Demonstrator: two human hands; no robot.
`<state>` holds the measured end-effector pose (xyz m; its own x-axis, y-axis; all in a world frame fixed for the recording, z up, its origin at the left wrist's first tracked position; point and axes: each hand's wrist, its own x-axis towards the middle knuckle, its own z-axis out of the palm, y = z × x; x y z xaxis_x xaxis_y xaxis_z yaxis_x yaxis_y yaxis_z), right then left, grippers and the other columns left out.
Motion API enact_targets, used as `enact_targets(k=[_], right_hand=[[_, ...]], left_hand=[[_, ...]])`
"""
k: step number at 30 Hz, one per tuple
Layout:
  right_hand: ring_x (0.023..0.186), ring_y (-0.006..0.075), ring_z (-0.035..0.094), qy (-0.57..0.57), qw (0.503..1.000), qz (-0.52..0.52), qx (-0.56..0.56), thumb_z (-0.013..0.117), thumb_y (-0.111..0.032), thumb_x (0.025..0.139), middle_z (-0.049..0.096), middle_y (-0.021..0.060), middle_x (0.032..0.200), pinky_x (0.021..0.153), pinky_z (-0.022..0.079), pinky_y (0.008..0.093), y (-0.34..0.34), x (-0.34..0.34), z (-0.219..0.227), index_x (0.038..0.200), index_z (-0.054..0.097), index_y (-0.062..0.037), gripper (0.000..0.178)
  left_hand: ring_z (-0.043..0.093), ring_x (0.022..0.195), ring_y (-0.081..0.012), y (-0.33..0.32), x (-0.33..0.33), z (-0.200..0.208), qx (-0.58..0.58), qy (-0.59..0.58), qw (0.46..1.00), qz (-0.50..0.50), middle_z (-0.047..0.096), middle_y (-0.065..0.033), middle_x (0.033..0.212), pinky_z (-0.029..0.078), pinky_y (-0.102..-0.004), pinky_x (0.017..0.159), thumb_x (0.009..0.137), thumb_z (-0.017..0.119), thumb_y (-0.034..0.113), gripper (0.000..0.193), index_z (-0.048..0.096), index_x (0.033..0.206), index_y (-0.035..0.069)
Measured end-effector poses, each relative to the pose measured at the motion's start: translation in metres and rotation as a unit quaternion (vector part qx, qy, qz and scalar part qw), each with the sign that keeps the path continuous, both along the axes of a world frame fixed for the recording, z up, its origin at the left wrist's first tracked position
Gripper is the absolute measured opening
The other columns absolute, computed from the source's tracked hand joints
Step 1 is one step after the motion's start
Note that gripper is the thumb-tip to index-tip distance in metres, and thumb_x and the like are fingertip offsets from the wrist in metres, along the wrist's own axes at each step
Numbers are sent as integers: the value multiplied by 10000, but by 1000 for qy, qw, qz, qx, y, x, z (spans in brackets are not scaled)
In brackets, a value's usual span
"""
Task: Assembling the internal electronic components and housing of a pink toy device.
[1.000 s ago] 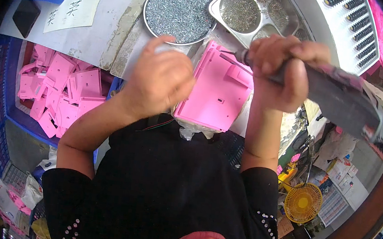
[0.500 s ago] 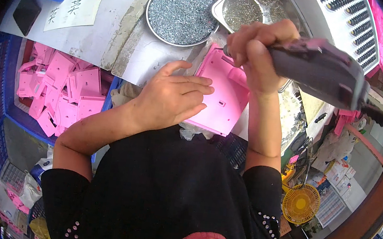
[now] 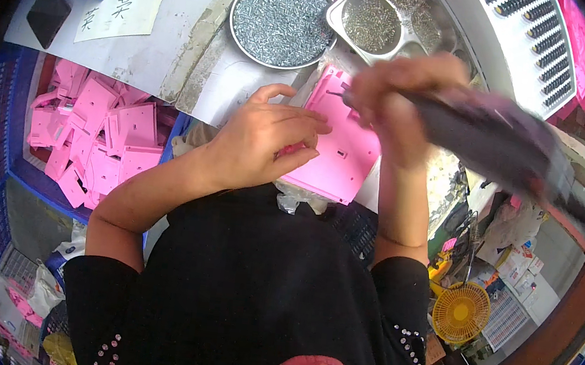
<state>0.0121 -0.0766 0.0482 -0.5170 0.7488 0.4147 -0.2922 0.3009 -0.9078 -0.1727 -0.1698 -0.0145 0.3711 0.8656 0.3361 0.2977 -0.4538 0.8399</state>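
A pink plastic panel point(image 3: 349, 137) with small holes and raised edges lies on the bench in front of me. My left hand point(image 3: 266, 136) rests over its left edge, fingers extended onto it and thumb apart. A pink patch shows in the gap between thumb and fingers. Blurred by motion, my right hand point(image 3: 403, 108) is wrapped around a dark electric screwdriver point(image 3: 489, 133), held slanted with its cable trailing right. Its thin bit points at the panel's far left corner; whether the tip touches cannot be made out.
Beyond the panel stand a round tray of silvery screws point(image 3: 282, 23) and a metal tray point(image 3: 403, 51) with cups of small parts. A white tray point(image 3: 499, 44) of black pieces is at far right. A blue crate point(image 3: 13, 161) of pink parts sits left; a phone point(image 3: 48, 16) lies behind.
The screwdriver and my right hand have shifted slightly nearer, and the tool's rear end has swung down. My left fingers have bent a little more. The whole view has shifted slightly.
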Motion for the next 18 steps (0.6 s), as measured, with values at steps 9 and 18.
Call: enact_targets(k=[9,18], right_hand=[[563,181,528,112,990,31,-83,802,-257,903,553,76,650,566,464,362,-41,-1,42,992,497,-79,365],[558,183,517,113,990,22,-86,790,-223,911,551,80,658,545,458,351,-52,-4,40,997,482,-72,353]], left_hand=[[744,975,-222,2,-2,9,49,16,996,78,772,-74,993,297,-570,1185,853,749,64,114,717,962,71],[743,970,-218,-1,-10,17,115,74,989,55,768,-80,945,329,-562,1158,821,782,68,136,701,930,82]])
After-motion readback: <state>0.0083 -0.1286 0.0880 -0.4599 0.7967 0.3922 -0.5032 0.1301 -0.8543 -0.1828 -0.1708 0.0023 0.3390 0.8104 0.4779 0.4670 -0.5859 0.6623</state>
